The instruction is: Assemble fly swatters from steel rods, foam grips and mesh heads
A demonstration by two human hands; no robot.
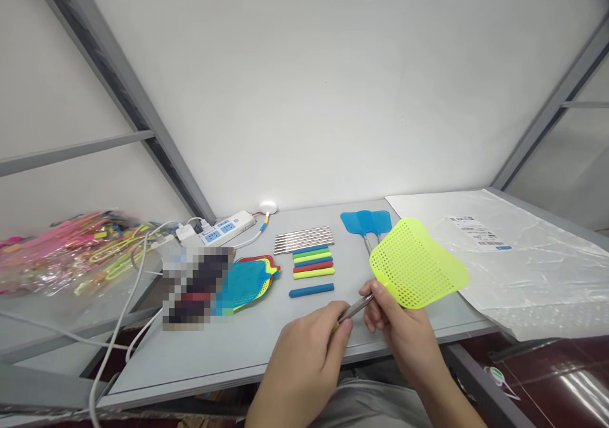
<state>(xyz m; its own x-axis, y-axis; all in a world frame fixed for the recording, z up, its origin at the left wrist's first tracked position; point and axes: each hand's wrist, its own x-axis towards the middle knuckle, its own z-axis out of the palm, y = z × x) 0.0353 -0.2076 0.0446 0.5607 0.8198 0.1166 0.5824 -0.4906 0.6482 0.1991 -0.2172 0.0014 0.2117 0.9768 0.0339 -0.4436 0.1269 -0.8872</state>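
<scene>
A yellow-green fly swatter [419, 266] with a perforated head is held across both hands above the table's front edge. My right hand [397, 326] pinches it where the metal rod meets the head. My left hand [309, 355] is closed around the other end, where a bit of yellow-green grip shows between the fingers; the rest is hidden. Ahead of the hands lie several coloured handle grips [313, 268], with one blue grip [311, 290] apart and nearer. Behind them is a row of metal rods [304, 239]. Two blue fly swatters [365, 222] lie beyond the held one.
Stacked swatter heads [247, 282] lie at left, beside a pixelated patch. A power strip [228, 228] with white cables stands behind them. Plastic bags of colourful items [80, 250] fill the far left. A white bubble mailer [514, 257] covers the table's right side.
</scene>
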